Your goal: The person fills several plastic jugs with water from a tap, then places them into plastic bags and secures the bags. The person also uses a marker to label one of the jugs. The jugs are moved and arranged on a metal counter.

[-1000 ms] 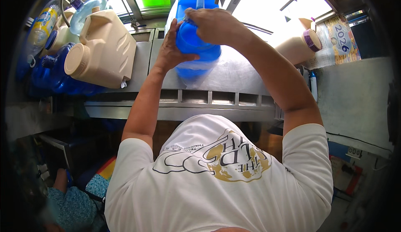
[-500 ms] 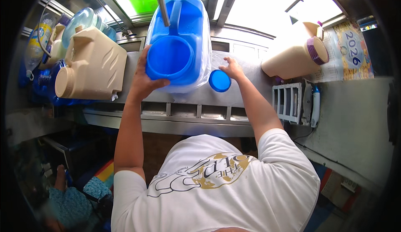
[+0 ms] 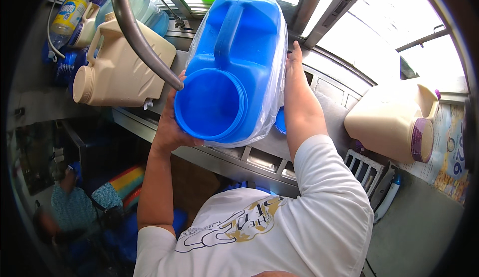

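Note:
A big blue water jug (image 3: 262, 85) with a molded handle and a black cap at its far end is tilted, its wide round mouth open toward me. Clear plastic wrap (image 3: 273, 120) clings around its lower side. My left hand (image 3: 169, 127) grips the jug beside the mouth, with the fingers partly hidden behind it. On the jug's far right side my right hand (image 3: 295, 60) presses against it, its fingers partly out of sight. Half covered by my right forearm, the blue round lid (image 3: 281, 121) lies on the metal counter.
A curved metal faucet (image 3: 142, 42) reaches down to the mouth's left rim. To the left stand a beige jug (image 3: 137, 62) and several bottles. Another beige jug (image 3: 384, 120) lies at the right, near a white rack (image 3: 363, 170) and newspaper (image 3: 446, 152). A person's patterned clothing (image 3: 72, 209) shows lower left.
My right hand has left the lid and gone to the jug's right side. The jug appears nearer, its mouth now beside the faucet's end. The view has turned.

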